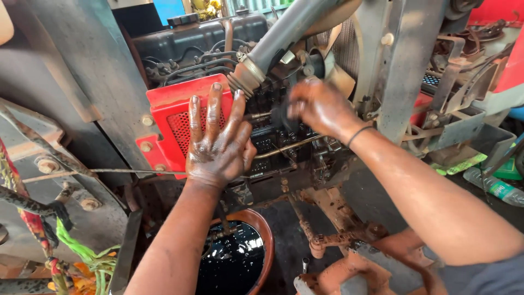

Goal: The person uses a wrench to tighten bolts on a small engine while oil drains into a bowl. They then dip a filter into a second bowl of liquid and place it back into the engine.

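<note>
From the head view I see my left hand [218, 143] spread flat, fingers open and slick with oil, pressed against the red grille [177, 121] on the engine's side. It grips nothing. The grille's right edge is hidden behind my palm, and its mesh shows only between and beside my fingers.

My right hand [316, 106] is blurred. It looks closed around something dark at the engine block [284, 145], just right of my left fingertips, but I cannot tell what that thing is; the fingers cover it. A thin band sits on that wrist.

A grey hose [286, 30] runs down from the top edge to a clamp just above my left fingers; its upper end is cut off. A brass pipe [286, 146] crosses the block below my right hand and disappears behind my left thumb.

Below my left forearm sits a brown bowl [262, 240] of black oil, its left side hidden by the arm and its bottom cut off by the frame. At the far right a plastic bottle [494, 188] lies partly out of view.
</note>
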